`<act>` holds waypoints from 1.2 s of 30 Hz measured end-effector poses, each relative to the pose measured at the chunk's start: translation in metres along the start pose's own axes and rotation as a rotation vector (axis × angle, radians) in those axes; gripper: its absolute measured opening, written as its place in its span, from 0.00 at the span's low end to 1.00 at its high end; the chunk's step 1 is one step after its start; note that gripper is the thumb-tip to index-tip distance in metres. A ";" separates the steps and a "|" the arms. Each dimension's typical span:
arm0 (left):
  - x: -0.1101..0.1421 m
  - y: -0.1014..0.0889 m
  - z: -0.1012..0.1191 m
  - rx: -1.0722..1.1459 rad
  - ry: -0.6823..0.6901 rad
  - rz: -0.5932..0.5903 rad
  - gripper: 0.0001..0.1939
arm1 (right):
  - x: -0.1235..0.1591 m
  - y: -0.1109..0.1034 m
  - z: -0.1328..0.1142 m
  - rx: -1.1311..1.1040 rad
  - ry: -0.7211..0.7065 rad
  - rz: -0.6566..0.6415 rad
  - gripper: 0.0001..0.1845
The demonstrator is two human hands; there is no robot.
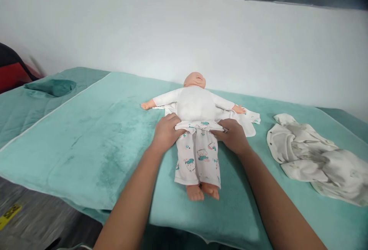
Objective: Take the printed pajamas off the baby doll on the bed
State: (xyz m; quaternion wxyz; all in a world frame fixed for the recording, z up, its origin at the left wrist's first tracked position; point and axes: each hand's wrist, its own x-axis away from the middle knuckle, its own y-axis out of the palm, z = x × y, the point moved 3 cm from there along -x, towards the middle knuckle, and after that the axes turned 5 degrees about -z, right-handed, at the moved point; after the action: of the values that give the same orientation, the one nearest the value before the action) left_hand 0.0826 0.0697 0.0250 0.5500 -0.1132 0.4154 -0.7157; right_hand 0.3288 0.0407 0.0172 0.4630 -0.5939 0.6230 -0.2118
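teal towel (100, 135) cushions the doll (195, 102) lying face-up at twelve o'clock, while the left hand (166, 132) and right hand (233, 135) pinch the trousers (198, 154) waistband, one per hip, keeping it level.

Both bare forearms reach forward from the bottom edge and converge toward the middle. The left hand (166, 131) lies palm down, knuckles up, fingers curled and pinched closed at their tips. The right hand (233, 135) mirrors it close by, fingers bent inward and clenched, thumb tucked under, both wrists held nearly straight
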 end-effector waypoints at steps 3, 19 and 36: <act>0.008 0.008 0.001 -0.095 -0.117 0.115 0.12 | 0.010 0.004 -0.008 0.010 0.078 0.172 0.14; 0.077 0.017 0.017 0.026 0.006 0.084 0.09 | 0.065 0.008 -0.020 -0.521 0.085 -0.004 0.13; 0.142 0.029 0.050 -0.102 0.091 -0.115 0.58 | 0.138 0.020 -0.058 -0.238 -0.003 -0.111 0.65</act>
State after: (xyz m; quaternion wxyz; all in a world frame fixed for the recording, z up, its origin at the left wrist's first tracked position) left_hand 0.0811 -0.0808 -0.0060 0.4819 -0.1320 0.4687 -0.7285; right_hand 0.2883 -0.1012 -0.0155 0.3776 -0.6785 0.6092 -0.1609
